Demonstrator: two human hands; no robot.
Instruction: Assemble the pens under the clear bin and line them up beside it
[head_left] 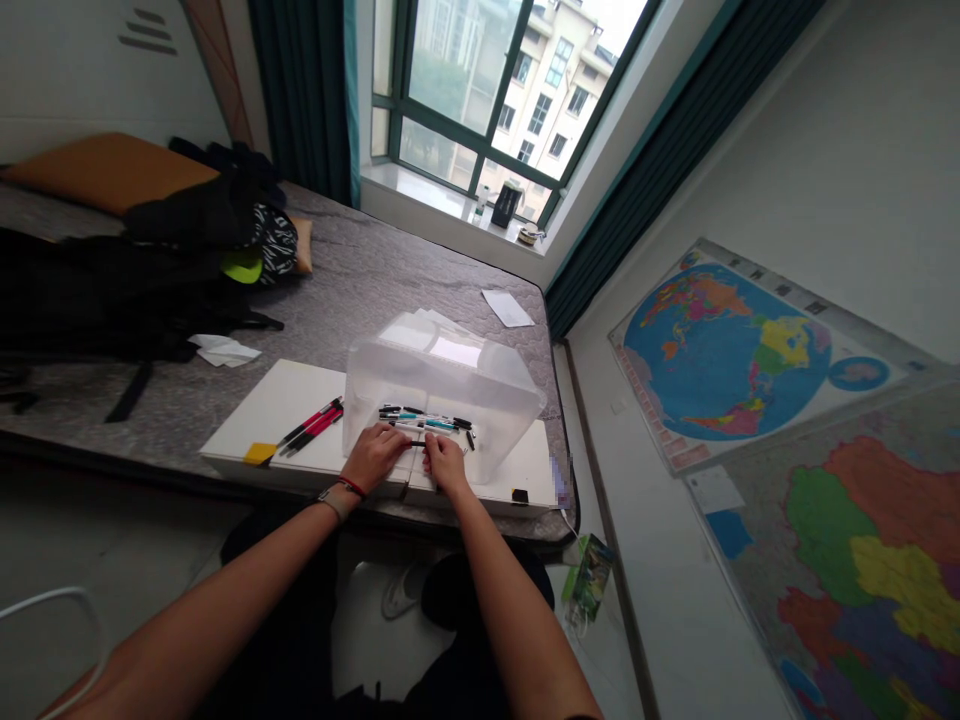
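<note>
Between my two hands is a thin black pen [417, 443], partly hidden by the fingers. My left hand [375, 455] pinches its left end, and my right hand [445, 464] closes on the right end. Just beyond the fingers lie several black, white and blue pens [424, 418] in a loose row. A small black piece like a pen cap [470, 440] is by their right end. Behind and around them stands a translucent plastic bin [442, 380], tipped with its opening toward me. Left of it, several red and black pens [311, 428] rest on the white boxes [259, 405].
The boxes sit at the near edge of a grey mattress [390, 275]. Black bags [112, 290] and a crumpled tissue [225, 350] lie left. White paper [508, 308] lies behind the bin. A wall with maps [727, 350] rises on the right, and a green package [591, 578] is below.
</note>
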